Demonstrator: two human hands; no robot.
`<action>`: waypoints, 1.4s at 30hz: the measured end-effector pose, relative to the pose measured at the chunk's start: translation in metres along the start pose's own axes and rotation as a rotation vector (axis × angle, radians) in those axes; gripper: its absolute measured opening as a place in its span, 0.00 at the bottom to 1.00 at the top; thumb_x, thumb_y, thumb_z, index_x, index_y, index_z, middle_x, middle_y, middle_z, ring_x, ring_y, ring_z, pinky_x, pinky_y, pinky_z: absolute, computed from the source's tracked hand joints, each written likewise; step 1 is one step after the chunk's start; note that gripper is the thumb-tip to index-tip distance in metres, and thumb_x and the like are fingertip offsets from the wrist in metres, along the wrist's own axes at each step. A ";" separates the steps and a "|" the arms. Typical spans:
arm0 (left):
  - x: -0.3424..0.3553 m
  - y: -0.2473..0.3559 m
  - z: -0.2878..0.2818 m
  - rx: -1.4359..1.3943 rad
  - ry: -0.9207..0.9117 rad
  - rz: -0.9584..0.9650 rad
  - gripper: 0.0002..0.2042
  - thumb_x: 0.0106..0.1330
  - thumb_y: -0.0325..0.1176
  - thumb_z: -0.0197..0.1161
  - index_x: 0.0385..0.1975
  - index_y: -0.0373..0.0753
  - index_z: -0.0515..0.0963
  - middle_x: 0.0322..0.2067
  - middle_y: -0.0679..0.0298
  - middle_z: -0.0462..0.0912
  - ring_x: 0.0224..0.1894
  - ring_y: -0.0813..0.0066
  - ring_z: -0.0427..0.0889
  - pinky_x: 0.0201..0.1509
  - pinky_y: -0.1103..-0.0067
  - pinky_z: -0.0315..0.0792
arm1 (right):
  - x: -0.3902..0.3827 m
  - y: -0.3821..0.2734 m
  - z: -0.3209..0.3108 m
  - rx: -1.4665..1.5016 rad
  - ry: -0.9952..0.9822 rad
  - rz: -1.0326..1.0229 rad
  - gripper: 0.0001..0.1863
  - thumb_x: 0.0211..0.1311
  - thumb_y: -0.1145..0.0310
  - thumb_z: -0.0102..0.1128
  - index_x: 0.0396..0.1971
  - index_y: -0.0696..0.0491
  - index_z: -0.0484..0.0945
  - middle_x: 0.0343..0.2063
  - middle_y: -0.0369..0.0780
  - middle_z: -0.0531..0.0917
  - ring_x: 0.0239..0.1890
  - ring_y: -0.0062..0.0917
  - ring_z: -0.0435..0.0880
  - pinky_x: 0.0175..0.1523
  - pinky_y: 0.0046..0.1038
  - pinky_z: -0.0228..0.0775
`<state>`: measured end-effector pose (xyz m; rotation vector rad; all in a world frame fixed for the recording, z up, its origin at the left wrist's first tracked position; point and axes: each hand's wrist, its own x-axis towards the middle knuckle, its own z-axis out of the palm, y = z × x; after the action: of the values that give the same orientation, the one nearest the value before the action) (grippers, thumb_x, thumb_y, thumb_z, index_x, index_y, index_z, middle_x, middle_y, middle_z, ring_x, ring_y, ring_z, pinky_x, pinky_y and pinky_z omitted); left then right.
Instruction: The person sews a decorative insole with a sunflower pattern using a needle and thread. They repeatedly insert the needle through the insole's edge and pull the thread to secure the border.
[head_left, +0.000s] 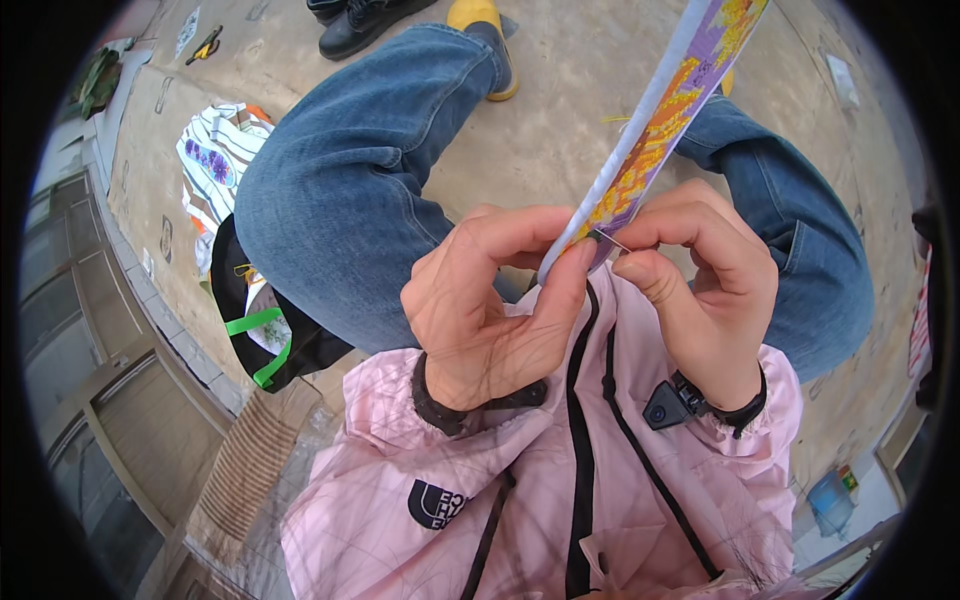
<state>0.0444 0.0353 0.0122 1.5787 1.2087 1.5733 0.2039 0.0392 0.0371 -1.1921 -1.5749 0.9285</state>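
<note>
My left hand (510,290) pinches the lower end of an embroidered insole (655,130) between thumb and fingers. The long piece slants up and away to the right, turned nearly edge-on. It has a pale rolled rim and stitching in yellow, orange and purple. Close beside it, my right hand (705,270) is closed in a pinch on a thin needle (611,239). The needle's tip end points at the insole near my left thumb. Any thread on it is too fine to make out.
Left of my jeans-clad leg, a striped cloth (225,130) carries a purple-flowered oval piece (210,163). A black bag (235,290) with green straps lies nearer. Yellow-handled scissors (205,46) and black shoes (365,28) are on the floor farther off. A blue container (830,500) stands at right.
</note>
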 end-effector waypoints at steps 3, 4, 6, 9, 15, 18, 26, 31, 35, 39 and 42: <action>0.000 0.000 -0.003 0.017 -0.075 0.037 0.11 0.50 0.18 0.69 0.33 0.33 0.78 0.25 0.61 0.82 0.22 0.78 0.80 0.26 0.85 0.73 | -0.003 0.010 0.006 0.160 0.104 0.112 0.13 0.56 0.69 0.68 0.26 0.56 0.70 0.27 0.34 0.77 0.27 0.16 0.72 0.36 0.17 0.64; 0.000 0.000 -0.004 -0.034 -0.072 -0.024 0.11 0.52 0.19 0.69 0.34 0.33 0.78 0.26 0.61 0.83 0.23 0.79 0.81 0.28 0.85 0.74 | -0.003 0.011 0.006 0.319 0.123 0.189 0.12 0.58 0.67 0.66 0.27 0.56 0.71 0.28 0.33 0.77 0.28 0.15 0.72 0.37 0.17 0.65; -0.001 0.002 -0.006 -0.139 -0.068 -0.147 0.11 0.54 0.20 0.69 0.36 0.32 0.77 0.29 0.61 0.83 0.26 0.80 0.81 0.31 0.85 0.75 | -0.001 0.011 0.006 0.592 0.115 0.325 0.10 0.62 0.66 0.62 0.34 0.57 0.73 0.33 0.33 0.78 0.32 0.16 0.73 0.41 0.19 0.66; 0.002 0.008 -0.009 -0.454 -0.146 -0.400 0.13 0.58 0.23 0.68 0.41 0.32 0.74 0.35 0.63 0.81 0.35 0.80 0.80 0.39 0.84 0.76 | -0.001 0.016 -0.001 0.852 -0.020 0.516 0.14 0.64 0.68 0.58 0.47 0.59 0.74 0.42 0.36 0.80 0.41 0.18 0.78 0.49 0.22 0.69; -0.001 0.007 -0.009 -0.629 -0.286 -0.544 0.14 0.60 0.24 0.66 0.43 0.31 0.71 0.38 0.61 0.79 0.41 0.78 0.80 0.44 0.82 0.76 | -0.010 0.029 0.000 1.283 -0.072 0.646 0.20 0.62 0.69 0.59 0.52 0.60 0.72 0.48 0.40 0.79 0.48 0.25 0.79 0.55 0.28 0.70; -0.003 0.008 -0.011 -0.840 -0.233 -0.614 0.15 0.60 0.22 0.65 0.44 0.30 0.70 0.39 0.59 0.80 0.42 0.77 0.80 0.47 0.81 0.75 | 0.003 0.026 -0.006 1.371 -0.032 0.593 0.14 0.63 0.68 0.57 0.45 0.59 0.74 0.44 0.39 0.80 0.47 0.26 0.78 0.58 0.29 0.67; 0.019 -0.002 -0.048 -0.940 -0.043 -0.696 0.15 0.63 0.27 0.62 0.46 0.30 0.69 0.39 0.60 0.79 0.38 0.76 0.78 0.44 0.83 0.71 | 0.006 0.011 -0.100 1.080 0.254 0.084 0.05 0.72 0.76 0.39 0.34 0.57 0.65 0.23 0.35 0.63 0.18 0.15 0.57 0.23 0.17 0.49; 0.032 -0.003 -0.090 -1.120 0.067 -0.630 0.14 0.59 0.25 0.63 0.41 0.33 0.65 0.33 0.63 0.68 0.31 0.77 0.65 0.32 0.84 0.62 | -0.020 0.009 -0.163 -0.221 1.022 -0.128 0.08 0.69 0.75 0.49 0.28 0.57 0.69 0.21 0.38 0.71 0.17 0.15 0.55 0.22 0.18 0.45; 0.032 0.008 -0.085 -1.115 0.133 -0.664 0.17 0.59 0.24 0.63 0.43 0.32 0.63 0.33 0.62 0.67 0.31 0.76 0.64 0.34 0.83 0.63 | -0.032 0.009 -0.190 -0.081 0.935 -0.120 0.09 0.69 0.75 0.48 0.26 0.57 0.68 0.20 0.38 0.70 0.17 0.15 0.55 0.22 0.18 0.46; 0.034 0.005 -0.080 -1.140 0.144 -0.660 0.13 0.63 0.24 0.58 0.45 0.31 0.64 0.36 0.61 0.67 0.32 0.76 0.63 0.33 0.82 0.64 | -0.031 0.011 -0.198 -0.024 0.884 -0.088 0.10 0.70 0.73 0.48 0.26 0.57 0.67 0.21 0.38 0.70 0.17 0.16 0.55 0.22 0.18 0.47; 0.033 0.001 -0.086 -1.266 0.099 -0.629 0.12 0.66 0.23 0.53 0.48 0.30 0.64 0.37 0.61 0.67 0.31 0.77 0.64 0.32 0.83 0.65 | -0.037 0.018 -0.216 0.219 0.749 -0.047 0.10 0.71 0.74 0.46 0.27 0.57 0.67 0.23 0.38 0.69 0.19 0.16 0.56 0.23 0.18 0.48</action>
<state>-0.0427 0.0490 0.0381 0.2637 0.4111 1.4464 0.4191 0.0157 0.0750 -1.1532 -0.8718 0.5076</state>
